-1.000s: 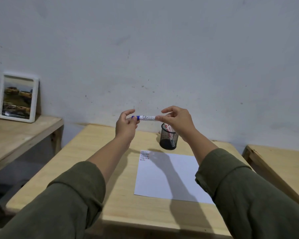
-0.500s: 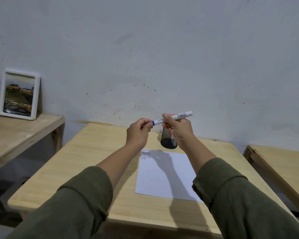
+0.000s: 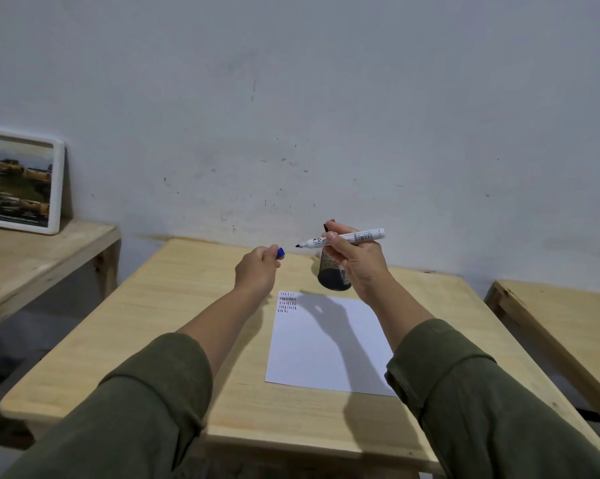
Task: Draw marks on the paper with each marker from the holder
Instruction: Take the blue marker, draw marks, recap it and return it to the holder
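My right hand holds a white marker level above the table, its bare dark tip pointing left. My left hand is closed around the marker's blue cap, a short gap left of the tip. Behind my right hand stands a black mesh holder, partly hidden, with another marker's dark end showing above my fingers. A white sheet of paper lies on the wooden table below my hands, with rows of short dark and red marks in its far left corner.
A framed photo leans on the wall on a wooden shelf at the left. Another wooden surface lies at the right. A grey wall runs right behind the table.
The cap has come off the marker: my left hand pulled it away to the left, while my right hand kept the marker body. The tip is now bare.
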### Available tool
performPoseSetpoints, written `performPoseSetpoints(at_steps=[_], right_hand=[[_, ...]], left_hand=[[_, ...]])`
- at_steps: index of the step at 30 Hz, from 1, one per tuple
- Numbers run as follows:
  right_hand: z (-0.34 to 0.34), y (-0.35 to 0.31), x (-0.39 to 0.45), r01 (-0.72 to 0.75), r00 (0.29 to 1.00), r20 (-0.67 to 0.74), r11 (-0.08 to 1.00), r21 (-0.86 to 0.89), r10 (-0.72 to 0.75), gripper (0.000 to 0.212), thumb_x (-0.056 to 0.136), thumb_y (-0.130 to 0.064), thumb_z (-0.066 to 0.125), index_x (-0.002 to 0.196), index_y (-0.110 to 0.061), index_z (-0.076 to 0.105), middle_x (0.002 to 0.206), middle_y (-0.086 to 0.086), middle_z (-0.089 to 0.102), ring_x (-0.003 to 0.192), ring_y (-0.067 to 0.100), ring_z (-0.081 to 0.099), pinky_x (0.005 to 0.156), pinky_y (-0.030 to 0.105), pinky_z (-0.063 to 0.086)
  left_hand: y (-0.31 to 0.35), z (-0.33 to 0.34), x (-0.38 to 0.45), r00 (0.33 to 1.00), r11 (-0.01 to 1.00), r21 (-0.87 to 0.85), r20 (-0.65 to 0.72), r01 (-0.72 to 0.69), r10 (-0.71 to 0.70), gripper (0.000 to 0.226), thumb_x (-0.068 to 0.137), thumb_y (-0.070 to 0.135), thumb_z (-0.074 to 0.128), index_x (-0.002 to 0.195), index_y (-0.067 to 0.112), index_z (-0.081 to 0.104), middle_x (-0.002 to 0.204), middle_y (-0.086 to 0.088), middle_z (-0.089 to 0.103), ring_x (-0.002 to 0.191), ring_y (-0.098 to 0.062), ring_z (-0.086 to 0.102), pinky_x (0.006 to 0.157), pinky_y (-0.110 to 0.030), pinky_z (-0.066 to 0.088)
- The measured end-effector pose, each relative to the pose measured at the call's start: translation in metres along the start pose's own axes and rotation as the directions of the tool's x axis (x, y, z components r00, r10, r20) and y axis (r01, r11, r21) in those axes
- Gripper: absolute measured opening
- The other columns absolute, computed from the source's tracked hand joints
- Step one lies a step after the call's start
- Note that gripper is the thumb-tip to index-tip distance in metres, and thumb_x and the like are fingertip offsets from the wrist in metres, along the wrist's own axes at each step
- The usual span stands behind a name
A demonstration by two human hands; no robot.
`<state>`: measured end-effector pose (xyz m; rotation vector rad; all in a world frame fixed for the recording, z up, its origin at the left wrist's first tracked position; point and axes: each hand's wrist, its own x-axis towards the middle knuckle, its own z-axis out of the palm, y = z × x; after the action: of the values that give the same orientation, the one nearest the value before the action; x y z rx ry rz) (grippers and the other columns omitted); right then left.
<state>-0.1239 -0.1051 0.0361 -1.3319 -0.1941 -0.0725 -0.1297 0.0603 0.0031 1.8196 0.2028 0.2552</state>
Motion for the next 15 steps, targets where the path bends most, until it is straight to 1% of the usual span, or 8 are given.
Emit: performPoseSetpoints(at_steps=[1, 2, 5, 7, 9, 11, 13, 15], right_hand=[[-0.001, 0.003, 0.0, -0.01, 1.0, -0.011, 1.0, 0.006, 0.01, 0.021, 0.085, -0.006, 0.065, 0.107, -0.009, 0.067, 0.118, 0.009, 0.06, 0.088, 0.013, 0.065, 0.09, 0.029, 0.05], [-0.002, 0.007, -0.001, -0.02, 1.0, -0.02, 1.0, 0.013, 0.02, 0.025, 0.086, -0.006, 0.065, 0.11, -0.006, 0.065, 0.11, 0.007, 0.064, 0.087, 0.015, 0.065, 0.091, 0.031, 0.05], [-0.002, 0.018, -0.007, -0.045, 0.998, -0.044, 0.998, 0.048, 0.047, 0.029, 0.087, -0.004, 0.062, 0.116, -0.001, 0.062, 0.085, 0.003, 0.065, 0.079, 0.017, 0.06, 0.092, 0.032, 0.047], [-0.001, 0.028, -0.011, -0.071, 0.995, -0.061, 0.996, 0.054, 0.075, 0.029, 0.087, -0.003, 0.061, 0.116, -0.002, 0.062, 0.081, 0.003, 0.063, 0.074, 0.015, 0.058, 0.087, 0.029, 0.048], [-0.002, 0.039, -0.015, -0.091, 0.993, -0.072, 0.995, 0.047, 0.095, 0.031, 0.087, -0.002, 0.061, 0.118, 0.0, 0.061, 0.079, 0.004, 0.063, 0.071, 0.014, 0.057, 0.081, 0.025, 0.05], [-0.004, 0.05, -0.019, -0.115, 0.99, -0.083, 0.992, 0.043, 0.118, 0.032, 0.086, -0.001, 0.062, 0.118, 0.002, 0.061, 0.077, 0.004, 0.063, 0.066, 0.013, 0.057, 0.076, 0.023, 0.051], [-0.004, 0.059, -0.022, -0.139, 0.985, -0.098, 0.989, 0.043, 0.142, 0.03, 0.085, 0.001, 0.062, 0.116, 0.003, 0.062, 0.074, 0.004, 0.063, 0.062, 0.011, 0.057, 0.071, 0.02, 0.051], [-0.004, 0.066, -0.026, -0.158, 0.981, -0.107, 0.987, 0.043, 0.162, 0.027, 0.085, 0.003, 0.062, 0.111, 0.001, 0.065, 0.068, 0.002, 0.062, 0.059, 0.01, 0.056, 0.068, 0.018, 0.052]], left_hand=[[-0.002, -0.002, -0.001, 1.0, 1.0, 0.023, -0.006, 0.001, -0.001, 0.026, 0.096, 0.035, 0.039, 0.092, 0.018, 0.059, 0.09, 0.002, 0.058, 0.086, -0.019, 0.05, 0.061, -0.026, 0.037], [-0.004, -0.005, -0.001, 1.0, 0.999, 0.039, -0.019, 0.003, -0.002, 0.023, 0.094, 0.034, 0.043, 0.094, 0.018, 0.059, 0.089, 0.003, 0.058, 0.086, -0.018, 0.05, 0.062, -0.026, 0.037], [-0.017, -0.009, 0.0, 0.998, 0.998, 0.061, -0.063, 0.008, -0.004, 0.019, 0.088, 0.027, 0.056, 0.1, 0.013, 0.063, 0.072, 0.009, 0.056, 0.081, -0.015, 0.051, 0.059, -0.021, 0.037], [-0.029, -0.01, -0.001, 0.998, 0.993, 0.115, -0.062, 0.004, 0.003, 0.018, 0.086, 0.022, 0.06, 0.1, 0.011, 0.063, 0.068, 0.01, 0.054, 0.077, -0.014, 0.053, 0.058, -0.016, 0.04], [-0.041, -0.009, -0.005, 0.999, 0.991, 0.13, -0.049, 0.017, -0.01, 0.013, 0.085, 0.017, 0.06, 0.096, 0.01, 0.064, 0.068, 0.007, 0.053, 0.065, -0.009, 0.052, 0.048, -0.005, 0.038], [-0.052, -0.008, -0.009, 0.999, 0.985, 0.172, -0.024, 0.025, -0.021, 0.008, 0.085, 0.014, 0.06, 0.092, 0.011, 0.063, 0.069, 0.005, 0.053, 0.058, -0.004, 0.05, 0.042, 0.0, 0.036], [-0.063, -0.007, -0.01, 0.999, 0.968, 0.25, 0.026, 0.011, -0.018, 0.006, 0.085, 0.015, 0.061, 0.089, 0.013, 0.063, 0.071, 0.003, 0.057, 0.063, -0.008, 0.057, 0.045, -0.003, 0.036], [-0.071, -0.006, -0.011, 0.998, 0.949, 0.314, 0.057, 0.005, -0.024, 0.006, 0.083, 0.017, 0.062, 0.088, 0.015, 0.064, 0.075, 0.001, 0.061, 0.073, -0.016, 0.06, 0.054, -0.01, 0.038]])
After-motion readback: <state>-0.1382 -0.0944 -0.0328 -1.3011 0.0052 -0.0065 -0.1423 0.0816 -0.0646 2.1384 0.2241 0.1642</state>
